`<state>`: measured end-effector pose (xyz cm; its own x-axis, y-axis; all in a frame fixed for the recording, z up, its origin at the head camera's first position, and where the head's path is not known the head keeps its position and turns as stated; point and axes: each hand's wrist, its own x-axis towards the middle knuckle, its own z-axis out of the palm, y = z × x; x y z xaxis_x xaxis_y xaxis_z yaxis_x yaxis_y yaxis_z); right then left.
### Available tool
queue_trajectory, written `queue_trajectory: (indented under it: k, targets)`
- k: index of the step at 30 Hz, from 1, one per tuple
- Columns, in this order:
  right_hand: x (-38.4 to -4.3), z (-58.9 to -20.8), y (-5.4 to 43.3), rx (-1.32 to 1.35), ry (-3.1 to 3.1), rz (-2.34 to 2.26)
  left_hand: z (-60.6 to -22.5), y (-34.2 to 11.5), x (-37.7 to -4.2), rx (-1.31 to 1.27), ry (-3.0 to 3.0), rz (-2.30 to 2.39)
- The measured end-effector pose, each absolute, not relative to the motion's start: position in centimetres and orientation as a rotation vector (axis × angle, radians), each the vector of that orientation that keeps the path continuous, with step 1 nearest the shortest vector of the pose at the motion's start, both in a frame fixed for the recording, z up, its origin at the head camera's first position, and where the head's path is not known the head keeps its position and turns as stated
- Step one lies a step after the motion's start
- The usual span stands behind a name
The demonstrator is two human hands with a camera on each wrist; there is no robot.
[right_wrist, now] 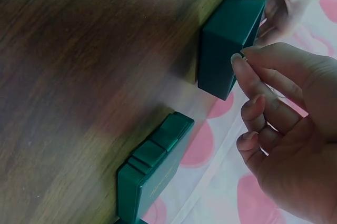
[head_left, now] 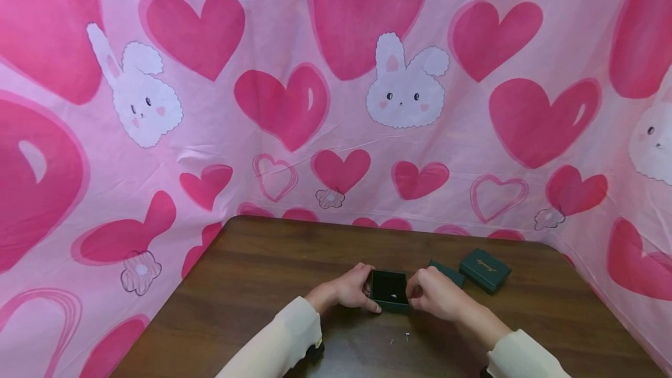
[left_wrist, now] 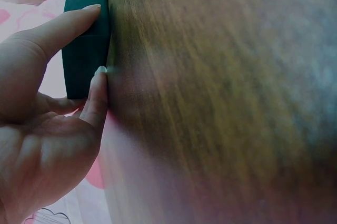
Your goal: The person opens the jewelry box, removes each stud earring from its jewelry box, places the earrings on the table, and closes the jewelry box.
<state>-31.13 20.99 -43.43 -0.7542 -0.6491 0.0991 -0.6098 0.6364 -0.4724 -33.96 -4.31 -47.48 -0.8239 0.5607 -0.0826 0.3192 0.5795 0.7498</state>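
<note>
A dark green jewelry box (head_left: 395,306) with a black insert stands on the table. On the insert lies a small silvery star-like piece (head_left: 394,296). My left hand (head_left: 353,290) grips the box from the left, its thumb (left_wrist: 84,19) along the near wall. At the box's right edge, my right hand (head_left: 434,291) pinches a tiny silvery piece (right_wrist: 244,57) between thumb and index finger. A thin thread-like line (right_wrist: 278,95) shows beside its fingers. The fingertips cover most of that piece.
Two small silvery pieces, one T-shaped (head_left: 406,336) and one fainter (head_left: 391,341), lie in front of the box on the brown table (head_left: 252,284). Back right sits a green box with gold lettering (head_left: 485,270). Next to it, another green piece (head_left: 448,273) is partly behind my right hand.
</note>
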Motion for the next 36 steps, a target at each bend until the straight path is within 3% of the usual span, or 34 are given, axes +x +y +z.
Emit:
queue_trajectory:
  k: [36]
  targets:
    - [-29.3, -43.9, 20.6, -1.045, 2.704, -0.853, -47.3, -4.2, -33.9, 0.716, 2.510, 1.082]
